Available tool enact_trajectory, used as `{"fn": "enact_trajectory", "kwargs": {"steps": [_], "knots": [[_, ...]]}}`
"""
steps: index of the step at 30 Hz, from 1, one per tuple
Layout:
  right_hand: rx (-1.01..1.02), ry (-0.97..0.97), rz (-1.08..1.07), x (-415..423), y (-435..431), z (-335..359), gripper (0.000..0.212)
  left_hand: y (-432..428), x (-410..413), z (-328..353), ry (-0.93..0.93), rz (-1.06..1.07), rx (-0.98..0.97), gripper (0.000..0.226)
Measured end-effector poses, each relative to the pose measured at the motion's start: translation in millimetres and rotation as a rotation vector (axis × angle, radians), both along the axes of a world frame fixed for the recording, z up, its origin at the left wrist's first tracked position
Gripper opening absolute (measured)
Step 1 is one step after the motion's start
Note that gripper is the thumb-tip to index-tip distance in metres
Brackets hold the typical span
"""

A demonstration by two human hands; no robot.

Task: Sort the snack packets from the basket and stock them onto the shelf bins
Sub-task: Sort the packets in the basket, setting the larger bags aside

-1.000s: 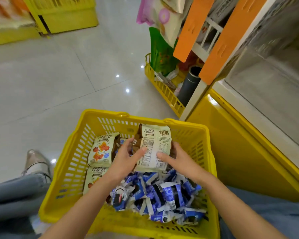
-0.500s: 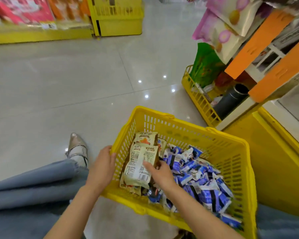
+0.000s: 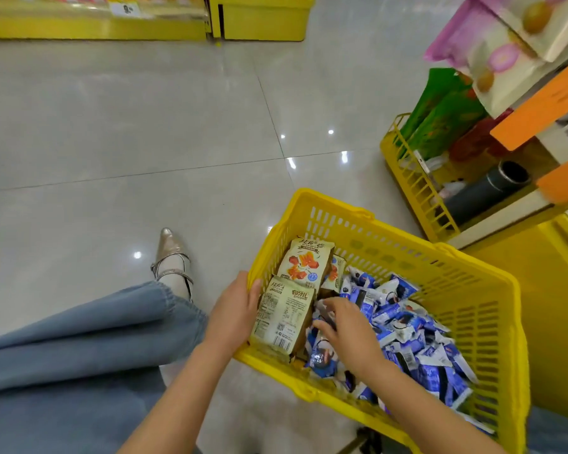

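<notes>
My right hand (image 3: 341, 326) has left the tall beige snack packet (image 3: 282, 317), which leans lengthwise against the left wall of the yellow plastic basket (image 3: 391, 253), for the blue-white sachets (image 3: 417, 335) beside it. I cannot tell whether it grasps one. My left hand (image 3: 235, 309), nearer the packet, clasps that rim.

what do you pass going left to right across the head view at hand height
jeans → left hand → beige packet → right hand → blue packets → basket (right wall) → shelf base
</notes>
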State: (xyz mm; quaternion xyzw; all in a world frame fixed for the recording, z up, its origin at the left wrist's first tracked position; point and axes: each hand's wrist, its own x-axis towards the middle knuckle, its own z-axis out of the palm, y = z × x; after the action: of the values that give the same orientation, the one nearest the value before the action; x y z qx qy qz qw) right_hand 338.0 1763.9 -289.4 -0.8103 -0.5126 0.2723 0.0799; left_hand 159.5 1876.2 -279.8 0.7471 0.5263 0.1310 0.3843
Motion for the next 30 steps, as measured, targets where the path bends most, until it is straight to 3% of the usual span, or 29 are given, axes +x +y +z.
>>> {"fn": "enact_trajectory", "kwargs": {"steps": [2, 5, 8, 14, 17, 21, 25, 30], "knots": [[-0.063, 0.012, 0.027, 11, -7, -4, 0.066, 0, 0, 0, -0.007, -0.001, 0.0, 0.021], [-0.268, 0.198, 0.024, 14, -16, -9, 0.092, -1, -1, 1, -0.002, 0.0, 0.008, 0.02], [-0.286, 0.196, 0.013, 3, -15, -14, 0.097, -1, 0, 2, 0.006, -0.002, 0.009, 0.021], [-0.288, 0.119, 0.022, 4, -14, -12, 0.069, -2, -1, 3, 0.002, 0.003, 0.009, 0.023], [-0.272, 0.17, 0.046, 15, -27, -3, 0.053, -2, 1, 6, 0.026, 0.011, -0.02, 0.023], [-0.09, 0.232, 0.056, 30, -56, 13, 0.043, -5, 8, 17, 0.163, 0.039, 0.102, 0.025], [0.149, 0.104, -0.152, 71, -76, 31, 0.038, -20, 32, 36, 0.143, 0.007, 0.412, 0.03], [0.078, -0.003, -0.413, 137, -88, 21, 0.045, -44, 90, 31, 0.033, -0.295, 0.258, 0.03]]}}
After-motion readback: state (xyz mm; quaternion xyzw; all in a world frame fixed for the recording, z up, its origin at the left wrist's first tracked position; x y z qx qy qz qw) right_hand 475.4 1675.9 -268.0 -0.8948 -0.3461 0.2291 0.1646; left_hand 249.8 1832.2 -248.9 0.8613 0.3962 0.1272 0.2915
